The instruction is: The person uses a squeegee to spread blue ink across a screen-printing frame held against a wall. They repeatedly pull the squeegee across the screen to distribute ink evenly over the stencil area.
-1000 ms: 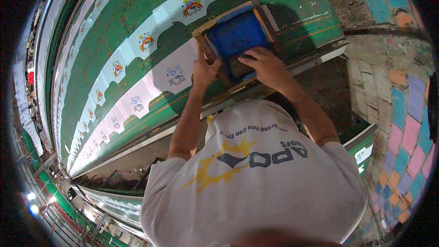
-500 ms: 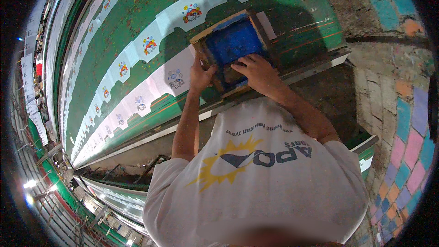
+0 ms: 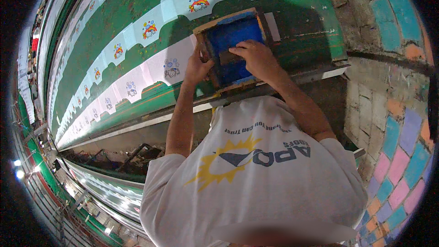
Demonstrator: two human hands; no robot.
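A wooden-framed printing screen (image 3: 208, 28) with blue mesh (image 3: 240, 32) lies flat on a white fabric strip (image 3: 151, 71) on the long green table (image 3: 114, 23). My left hand (image 3: 199, 66) grips the frame's left edge. My right hand (image 3: 257, 57) is closed over a dark squeegee (image 3: 228, 57) resting on the mesh, about mid-screen. The fabric under the frame is hidden.
Two rows of white cut fabric pieces with small coloured cartoon prints (image 3: 197, 2) run along the table to the far left. A metal rail (image 3: 151, 120) edges the table's near side. A brick floor with painted pastel blocks (image 3: 402, 155) lies to the right.
My right hand has slid with the squeegee from the near edge of the screen toward its middle. My left hand has stayed on the frame's left edge.
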